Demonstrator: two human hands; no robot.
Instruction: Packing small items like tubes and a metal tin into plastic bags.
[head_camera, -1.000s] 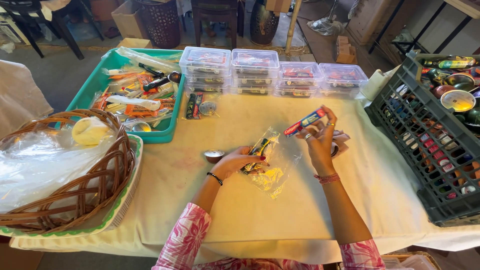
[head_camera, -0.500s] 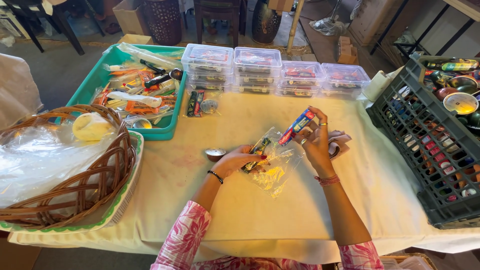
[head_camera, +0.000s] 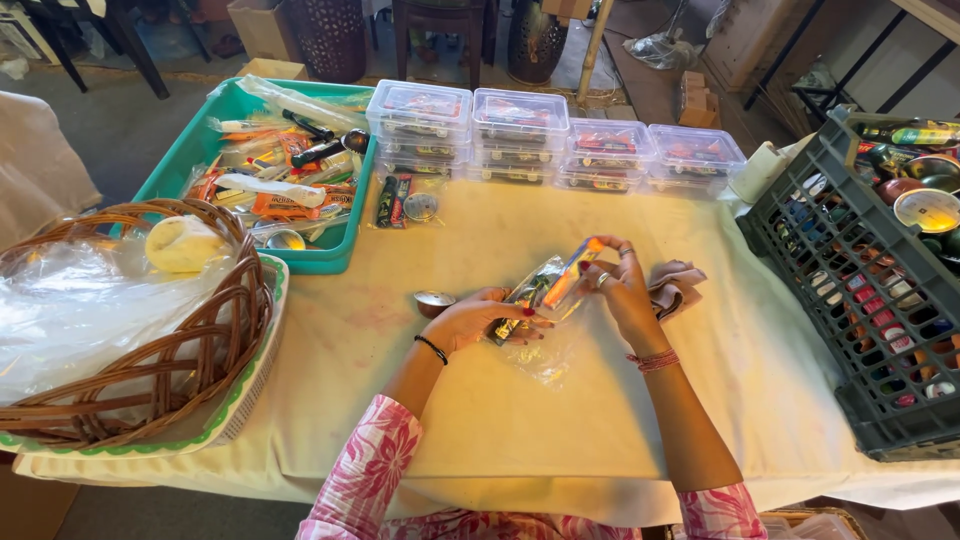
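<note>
Now my left hand (head_camera: 480, 318) pinches the lower end of a clear plastic pouch (head_camera: 535, 300), grip closed on it, just above the cream cloth of the bench (head_camera: 560, 440). My right hand (head_camera: 622, 285) holds the upper end of a thin orange stick (head_camera: 572, 272), grip closed around it with the fingertips. A second ago that stick stood clear of the pouch, raised high in my right fingers; it has since tipped down and its lower part lies inside the pouch mouth, so the slipping-in looks partly done, with the top of the stick not yet inside. Loose film of the pouch sags onto the cloth below my hands.

Just left of my left hand a small round metal tin (head_camera: 434, 302) sits on the bench, apart from my fingers. Behind my right hand lies a crumpled pinkish cloth (head_camera: 678, 285).

Toward the near left corner a wicker basket (head_camera: 150, 390) lined with clear plastic rests on a patterned tray (head_camera: 250, 380). At the far left corner stands a teal tray (head_camera: 345, 262) heaped with packets. Along the far edge runs a row of clear lidded boxes (head_camera: 555, 140), stacked two or three high. A dark grey crate (head_camera: 860, 330) of small bottles fills the right edge.
</note>
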